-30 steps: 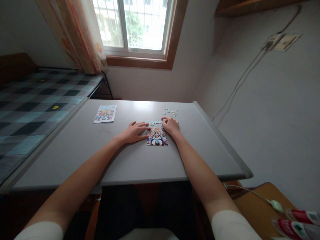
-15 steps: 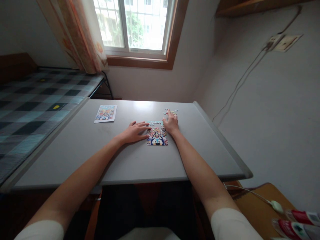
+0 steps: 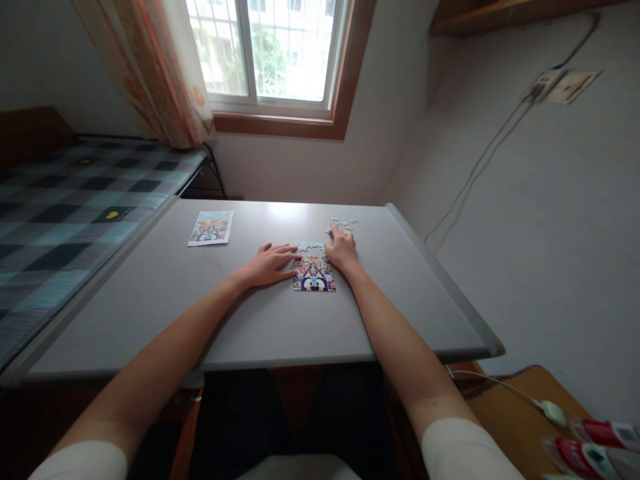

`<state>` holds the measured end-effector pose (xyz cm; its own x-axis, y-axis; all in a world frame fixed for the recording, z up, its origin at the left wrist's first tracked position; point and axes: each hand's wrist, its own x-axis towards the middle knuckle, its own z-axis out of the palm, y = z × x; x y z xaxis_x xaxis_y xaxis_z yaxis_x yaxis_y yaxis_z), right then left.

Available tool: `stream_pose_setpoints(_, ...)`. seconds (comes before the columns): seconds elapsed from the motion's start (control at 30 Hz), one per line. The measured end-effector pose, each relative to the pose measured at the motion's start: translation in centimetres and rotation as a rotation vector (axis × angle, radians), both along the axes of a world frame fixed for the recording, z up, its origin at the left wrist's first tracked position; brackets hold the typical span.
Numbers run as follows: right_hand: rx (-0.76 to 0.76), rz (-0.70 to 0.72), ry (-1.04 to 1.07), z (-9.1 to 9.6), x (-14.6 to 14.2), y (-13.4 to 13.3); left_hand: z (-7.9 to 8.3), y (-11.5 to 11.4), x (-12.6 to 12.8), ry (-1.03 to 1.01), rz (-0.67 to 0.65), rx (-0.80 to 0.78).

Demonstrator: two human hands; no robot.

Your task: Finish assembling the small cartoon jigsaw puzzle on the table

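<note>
A partly assembled jigsaw puzzle [image 3: 316, 283] lies flat on the grey table, a blue cartoon dog's face along its near edge and a gap in its upper part. My left hand [image 3: 270, 265] rests flat and open at the puzzle's left side, fingers spread, the tips over its edge. Beyond the puzzle's upper right corner is my right hand [image 3: 343, 249], its index finger stretched forward among loose puzzle pieces [image 3: 346, 225] and its other fingers bent. I see no piece held in it; its fingertips partly cover the nearest pieces.
A printed picture sheet [image 3: 211, 228] of the same design lies at the table's [image 3: 150, 300] far left. To the left stands a bed [image 3: 100, 180] with a checked cover. At lower right, bottles [image 3: 590, 457] and a white cable plug [image 3: 553, 413] lie on a brown surface [image 3: 510, 407].
My right hand has shifted slightly, its index finger moving left and nearer, uncovering more loose pieces. My left hand and the puzzle stay in place.
</note>
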<state>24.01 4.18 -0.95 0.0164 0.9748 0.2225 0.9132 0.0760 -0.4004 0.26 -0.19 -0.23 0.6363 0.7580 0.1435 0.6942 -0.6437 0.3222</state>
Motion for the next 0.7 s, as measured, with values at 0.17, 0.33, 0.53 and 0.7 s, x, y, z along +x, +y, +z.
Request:
stream_pose_setpoints(0.17,0.031,-0.029,0.026,0.14,0.25,-0.07,0.09,-0.05,0.05,0.007,0.001,-0.004)
stream_pose_setpoints(0.33,0.027,-0.012,0.062,0.03,0.77,0.27,0.14,-0.07,0.00,0.008,0.000,-0.004)
stream_pose_setpoints(0.53,-0.025,-0.013,0.077,0.08,0.86,0.36,-0.11,0.04,-0.06,0.007,0.002,0.002)
stream_pose_setpoints(0.7,-0.031,-0.044,0.030,0.40,0.65,-0.05,0.02,-0.01,0.01,0.003,-0.001,-0.001)
